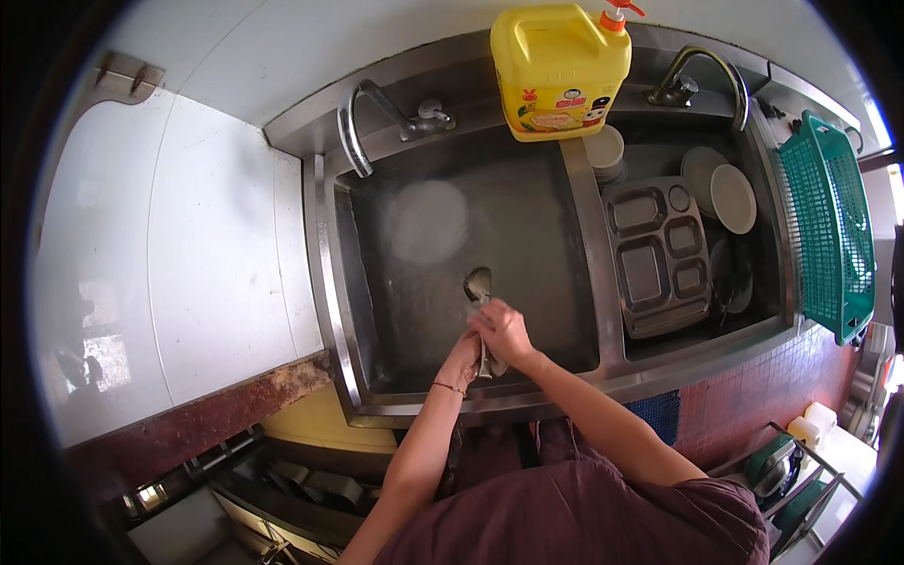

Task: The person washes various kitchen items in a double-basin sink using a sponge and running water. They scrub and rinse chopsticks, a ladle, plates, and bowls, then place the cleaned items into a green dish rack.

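Note:
Over the left sink basin (526, 226), my two hands meet around a metal spoon (479, 282). My left hand (463, 359), with a thin bracelet at its wrist, grips the spoon's handle, whose end shows beyond the palm. My right hand (504, 330) closes around the handle nearer the bowl, and its fingertips are slightly blurred. The bowl points away from me, towards the back of the sink. Whether more than one piece of cutlery is held cannot be made out. A pale round shape (427, 222), perhaps a plate under water, shows in the basin.
A yellow detergent jug (558, 85) stands behind the divider between two faucets (353, 131). The right basin holds a compartmented steel tray (660, 254), white plates (733, 199) and stacked bowls (604, 147). A green plastic basket (826, 226) sits at the right; a white wall (219, 233) borders the left.

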A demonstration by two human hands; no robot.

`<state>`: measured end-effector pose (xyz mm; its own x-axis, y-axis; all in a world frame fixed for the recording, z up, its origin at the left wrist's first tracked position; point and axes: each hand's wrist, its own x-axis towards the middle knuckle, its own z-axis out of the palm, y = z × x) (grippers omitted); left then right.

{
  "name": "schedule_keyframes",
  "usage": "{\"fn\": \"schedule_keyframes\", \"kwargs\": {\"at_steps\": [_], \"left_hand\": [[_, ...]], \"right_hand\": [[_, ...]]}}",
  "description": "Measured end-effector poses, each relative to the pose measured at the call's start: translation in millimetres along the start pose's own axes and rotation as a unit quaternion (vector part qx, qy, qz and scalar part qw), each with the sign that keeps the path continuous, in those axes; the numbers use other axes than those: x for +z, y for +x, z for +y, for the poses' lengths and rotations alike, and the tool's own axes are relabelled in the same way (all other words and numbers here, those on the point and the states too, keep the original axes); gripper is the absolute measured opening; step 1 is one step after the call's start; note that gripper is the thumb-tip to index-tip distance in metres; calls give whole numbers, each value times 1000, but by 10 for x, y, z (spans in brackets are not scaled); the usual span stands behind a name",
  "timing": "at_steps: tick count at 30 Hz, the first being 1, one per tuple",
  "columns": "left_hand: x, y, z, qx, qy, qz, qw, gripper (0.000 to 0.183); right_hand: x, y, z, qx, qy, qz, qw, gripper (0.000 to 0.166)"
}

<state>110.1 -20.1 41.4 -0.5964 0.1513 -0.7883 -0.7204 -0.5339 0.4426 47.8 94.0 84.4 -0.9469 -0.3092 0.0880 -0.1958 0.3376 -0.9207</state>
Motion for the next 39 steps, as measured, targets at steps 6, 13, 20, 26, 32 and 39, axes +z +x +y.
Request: {"fn": "schedule_keyframes", "kwargs": {"at_steps": [6,13,20,26,32,39], "left_hand": [[116,-92,200,-31,15,-5,999,23],[26,-37,172,58,57,123,989,24],[822,-172,359,193,38,-10,980,39],[1635,-307,214,187,224,-216,932,73],[1715,-195,166,163,192,-10,968,59],[682,435,-29,301,236,128,915,32]], "right_hand": [[-21,241,228,50,-11,14,999,20],[-188,167,534,159,-89,97,979,21],[-636,-361,-12,200,100,-14,975,30],[-1314,-765,-502,252,289,111,917,19],[-2629,-818,213,252,-69,412,873,36],[-4016,-977,1669,540,-391,264,697,51]]}}
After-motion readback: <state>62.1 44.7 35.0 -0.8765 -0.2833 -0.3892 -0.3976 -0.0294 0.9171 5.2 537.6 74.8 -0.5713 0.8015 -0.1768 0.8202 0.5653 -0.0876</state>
